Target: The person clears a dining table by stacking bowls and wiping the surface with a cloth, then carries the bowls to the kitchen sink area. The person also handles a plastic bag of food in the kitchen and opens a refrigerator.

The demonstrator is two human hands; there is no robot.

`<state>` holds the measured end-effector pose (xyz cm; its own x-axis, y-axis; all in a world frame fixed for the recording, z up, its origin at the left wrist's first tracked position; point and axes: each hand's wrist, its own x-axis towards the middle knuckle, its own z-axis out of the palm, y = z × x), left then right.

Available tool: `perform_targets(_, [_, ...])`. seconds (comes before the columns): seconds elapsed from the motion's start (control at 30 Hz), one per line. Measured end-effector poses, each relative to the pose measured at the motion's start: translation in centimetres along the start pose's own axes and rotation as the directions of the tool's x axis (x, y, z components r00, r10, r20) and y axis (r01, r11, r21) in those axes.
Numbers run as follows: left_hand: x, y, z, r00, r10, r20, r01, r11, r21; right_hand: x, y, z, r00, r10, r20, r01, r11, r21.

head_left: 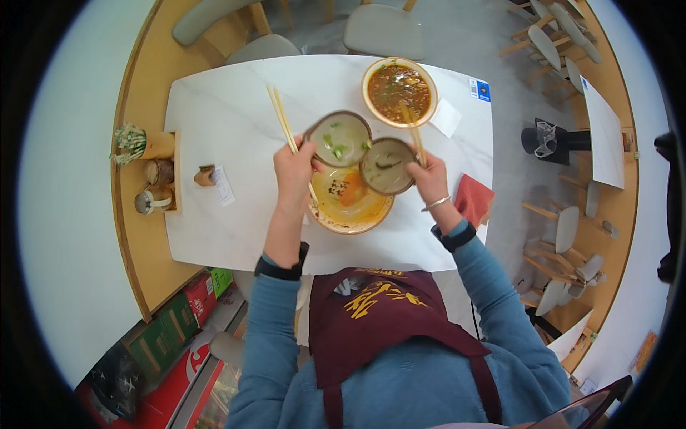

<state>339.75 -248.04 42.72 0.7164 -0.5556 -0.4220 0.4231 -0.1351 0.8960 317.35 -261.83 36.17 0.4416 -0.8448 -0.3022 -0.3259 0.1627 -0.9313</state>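
Note:
My left hand (292, 166) grips the rim of a small brown-rimmed bowl (338, 134) with bits of green leaf in it, along with a pair of chopsticks (281, 115). In my right hand (433, 181) is a second small brown-rimmed bowl (390, 169) with dark scraps inside. Another pair of chopsticks (419, 138) is held in that hand too. The two small bowls meet or overlap at their rims. They hide part of a large bowl (356, 212), whose inside shows orange oily residue and printed writing.
A large bowl of reddish-brown soup (399, 94) stands at the table's (241, 118) far side, with a white napkin (446, 118) beside it. A folded red cloth (474, 198) lies right. To the left are a paper slip (223, 185) and a condiment rack (178, 171). Chairs (383, 31) stand beyond.

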Motion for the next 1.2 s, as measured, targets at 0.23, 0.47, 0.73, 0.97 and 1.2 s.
perform_targets(0.23, [-6.7, -7.9, 0.2, 0.991, -0.115, -0.062, 0.122, 0.986, 0.115, -3.3, 2.9, 3.0, 0.994, -0.017, 0.105, 0.073, 0.83, -0.553])
perform_targets(0.47, [-6.6, -10.0, -0.5, 0.992, -0.113, -0.049, 0.123, 0.93, 0.345, -3.3, 2.6, 3.3, 0.978, 0.03, 0.208, 0.113, 0.758, -0.642])
perform_targets(0.73, [-8.0, -11.6, -2.6, 0.947, 0.305, -0.099, -0.149, 0.692, 0.706, -6.7, 0.2, 3.4, 0.994, 0.024, 0.109, 0.012, 0.95, -0.313])
perform_targets(0.97, [-7.0, -16.3, -9.6, 0.904, 0.359, -0.234, -0.017, 0.576, 0.817, -12.0, 1.2, 1.6, 0.969, 0.166, 0.182, -0.148, 0.983, -0.11])
perform_targets(1.2, [-6.2, -22.9, -9.7, 0.933, 0.219, -0.286, 0.186, 0.386, 0.904, -12.9, 1.4, 1.4, 0.931, 0.224, 0.29, -0.235, 0.972, 0.004])
